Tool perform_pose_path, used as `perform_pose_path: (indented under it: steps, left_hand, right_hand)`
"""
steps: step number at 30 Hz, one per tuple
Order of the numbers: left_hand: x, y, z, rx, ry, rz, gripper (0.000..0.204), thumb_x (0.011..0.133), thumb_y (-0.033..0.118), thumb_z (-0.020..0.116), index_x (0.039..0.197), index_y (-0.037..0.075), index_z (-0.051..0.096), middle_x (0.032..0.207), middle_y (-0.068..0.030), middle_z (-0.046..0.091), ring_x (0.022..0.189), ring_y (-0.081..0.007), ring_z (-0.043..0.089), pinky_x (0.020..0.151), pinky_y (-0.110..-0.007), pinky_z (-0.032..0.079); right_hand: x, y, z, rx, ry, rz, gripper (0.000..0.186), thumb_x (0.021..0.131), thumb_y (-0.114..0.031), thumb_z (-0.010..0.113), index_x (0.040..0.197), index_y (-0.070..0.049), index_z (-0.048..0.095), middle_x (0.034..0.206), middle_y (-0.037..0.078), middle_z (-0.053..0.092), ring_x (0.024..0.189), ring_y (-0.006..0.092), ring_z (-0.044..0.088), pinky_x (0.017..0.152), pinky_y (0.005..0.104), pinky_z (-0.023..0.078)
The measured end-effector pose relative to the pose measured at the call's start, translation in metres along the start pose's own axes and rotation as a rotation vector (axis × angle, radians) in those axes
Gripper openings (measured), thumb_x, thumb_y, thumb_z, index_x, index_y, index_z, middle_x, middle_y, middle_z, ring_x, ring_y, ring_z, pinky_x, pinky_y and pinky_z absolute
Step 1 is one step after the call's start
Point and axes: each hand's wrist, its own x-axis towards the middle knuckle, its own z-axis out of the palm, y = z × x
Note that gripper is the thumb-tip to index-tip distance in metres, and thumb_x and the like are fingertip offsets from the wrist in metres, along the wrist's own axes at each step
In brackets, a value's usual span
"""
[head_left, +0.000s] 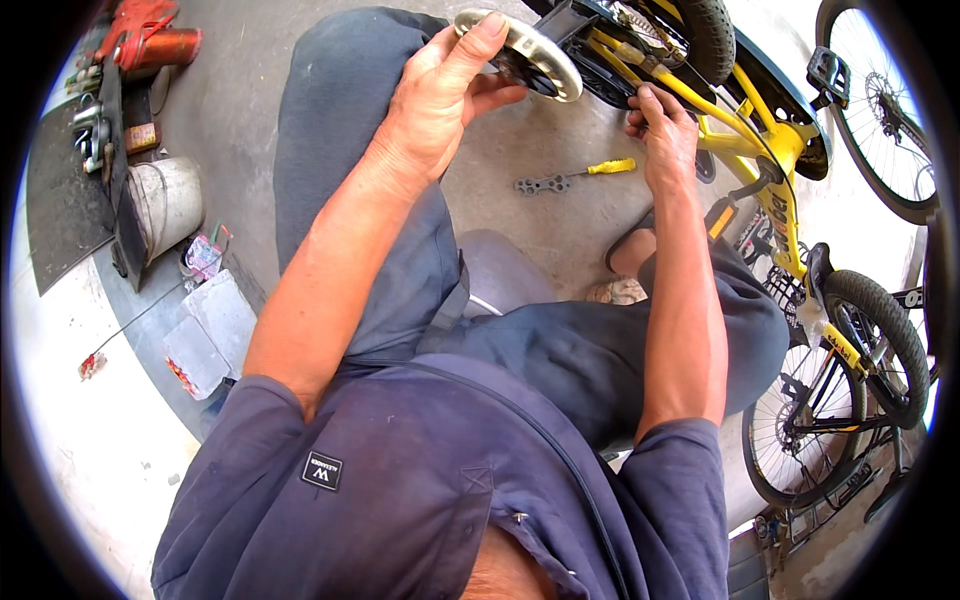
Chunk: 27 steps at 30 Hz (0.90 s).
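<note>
Left hand [440,95] grips a small clear training wheel [530,52] at the far side; right hand [665,135] looks pinched on the yellow kids' bike [770,170] frame. Multi-wrench [575,177] lies on the floor between them.

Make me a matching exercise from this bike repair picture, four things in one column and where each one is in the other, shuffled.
Things:
1. left hand
2. right hand
3. yellow-handled tool
4. white bucket

Places:
A. lying on the concrete between the hands
B. on the yellow bike frame
C. gripping the pale training wheel
D. standing at the far left

Pairs: 1-C, 2-B, 3-A, 4-D
</note>
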Motion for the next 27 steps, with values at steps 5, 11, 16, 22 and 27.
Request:
perform_pose_path:
  steps: [5, 11, 16, 22, 27]
  left_hand:
    - [0.001, 0.0, 0.0, 0.007, -0.007, 0.01, 0.048, 0.093, 0.043, 0.058, 0.11, -0.001, 0.055, 0.102, -0.011, 0.053, 0.099, -0.0242, 0.057, 0.093, -0.041, 0.051]
    - [-0.001, 0.001, 0.004, 0.033, -0.005, 0.027, 0.049, 0.093, 0.044, 0.058, 0.111, -0.001, 0.055, 0.105, -0.012, 0.054, 0.1, -0.0243, 0.056, 0.093, -0.041, 0.051]
    - [0.0, 0.0, 0.001, 0.032, -0.011, 0.012, 0.049, 0.093, 0.045, 0.057, 0.111, -0.001, 0.056, 0.104, -0.0122, 0.056, 0.1, -0.0239, 0.057, 0.093, -0.041, 0.051]
    - [0.0, 0.0, 0.001, 0.016, -0.003, 0.015, 0.048, 0.093, 0.045, 0.058, 0.109, -0.001, 0.057, 0.102, -0.0121, 0.057, 0.1, -0.0234, 0.057, 0.092, -0.041, 0.052]
    - [0.001, -0.001, 0.0, 0.018, -0.007, 0.015, 0.048, 0.093, 0.044, 0.058, 0.109, -0.001, 0.057, 0.102, -0.0122, 0.057, 0.099, -0.0234, 0.058, 0.092, -0.041, 0.052]
  right_hand:
    - [0.005, 0.002, 0.003, 0.009, 0.005, 0.031, 0.033, 0.089, -0.021, 0.067, 0.113, 0.001, 0.064, 0.092, 0.008, 0.065, 0.07, 0.0107, 0.056, 0.062, 0.025, 0.05]
    - [0.013, 0.008, 0.004, 0.023, -0.006, 0.04, 0.034, 0.09, -0.022, 0.066, 0.115, 0.001, 0.063, 0.092, 0.008, 0.065, 0.07, 0.011, 0.057, 0.062, 0.0258, 0.051]
    - [0.023, 0.027, 0.006, -0.061, -0.069, 0.037, 0.034, 0.091, -0.023, 0.065, 0.114, 0.001, 0.062, 0.092, 0.007, 0.065, 0.071, 0.012, 0.058, 0.064, 0.0272, 0.053]
    - [0.027, 0.024, 0.011, -0.107, -0.061, 0.02, 0.033, 0.092, -0.025, 0.063, 0.11, 0.002, 0.064, 0.086, 0.005, 0.063, 0.069, 0.0119, 0.057, 0.061, 0.027, 0.053]
    - [0.015, 0.006, 0.012, -0.263, -0.026, -0.015, 0.034, 0.09, -0.028, 0.064, 0.103, 0.003, 0.067, 0.079, 0.005, 0.063, 0.061, 0.0105, 0.055, 0.055, 0.0263, 0.05]
